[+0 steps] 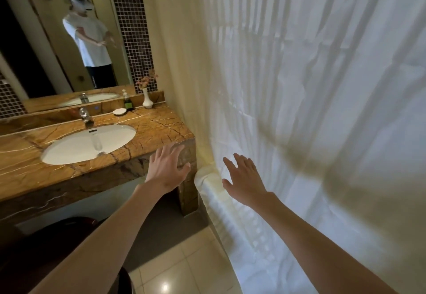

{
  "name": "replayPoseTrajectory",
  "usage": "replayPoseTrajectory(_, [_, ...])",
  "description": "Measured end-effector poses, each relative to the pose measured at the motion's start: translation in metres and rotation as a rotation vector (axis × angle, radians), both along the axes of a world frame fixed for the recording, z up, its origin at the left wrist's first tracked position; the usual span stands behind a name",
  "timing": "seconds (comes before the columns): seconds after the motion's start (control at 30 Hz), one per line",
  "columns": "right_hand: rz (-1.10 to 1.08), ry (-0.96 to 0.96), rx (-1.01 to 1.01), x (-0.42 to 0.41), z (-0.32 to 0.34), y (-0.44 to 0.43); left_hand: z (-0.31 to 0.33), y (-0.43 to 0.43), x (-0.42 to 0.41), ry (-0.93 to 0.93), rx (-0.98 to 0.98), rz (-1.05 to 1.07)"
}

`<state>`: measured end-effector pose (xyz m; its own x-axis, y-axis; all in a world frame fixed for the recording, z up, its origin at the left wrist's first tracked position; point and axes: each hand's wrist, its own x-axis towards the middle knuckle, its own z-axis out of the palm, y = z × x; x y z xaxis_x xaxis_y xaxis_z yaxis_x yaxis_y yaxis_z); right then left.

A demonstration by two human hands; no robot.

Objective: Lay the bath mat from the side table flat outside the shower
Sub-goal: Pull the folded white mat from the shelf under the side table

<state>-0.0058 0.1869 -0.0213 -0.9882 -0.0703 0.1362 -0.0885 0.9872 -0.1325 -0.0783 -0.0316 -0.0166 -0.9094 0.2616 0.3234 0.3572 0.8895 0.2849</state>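
Nearest to me, low on the right, a white cloth woven in small squares point(244, 229) is lying draped along the tub rim. The cream floor tiles point(184, 270) are on its left and the white shower curtain point(322, 109) is hanging on its right. I am taking this cloth for the bath mat, though I cannot be sure, and no side table is showing. It is looking thick, soft and pale, and its far end is bunching into a rounded roll just beside the end of the marble counter point(149, 127).

Farther out, my right hand point(242, 178) is hovering over that roll, fingers spread and straight, gripping nothing. My left hand point(167, 170) is reaching in front of the counter's corner, fingers also spread and empty. I cannot tell whether it is touching the stone.

I am judging the step to be the pickup. To do it well I am planning to pinch two corners of the cloth alone, keeping the curtain out of my grip. Then I am meaning to lift it clear of the rim and spread it on the tiles to the left without creases.

Beyond the hands, the oval sink point(69, 148) is sitting in the counter.
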Motion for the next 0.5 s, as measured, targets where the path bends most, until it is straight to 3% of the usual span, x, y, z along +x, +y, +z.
replayPoseTrajectory(0.5, [0.246, -0.016, -0.044, -0.187, -0.055, -0.131, -0.047, -0.137, -0.123, -0.032, -0.115, 0.218])
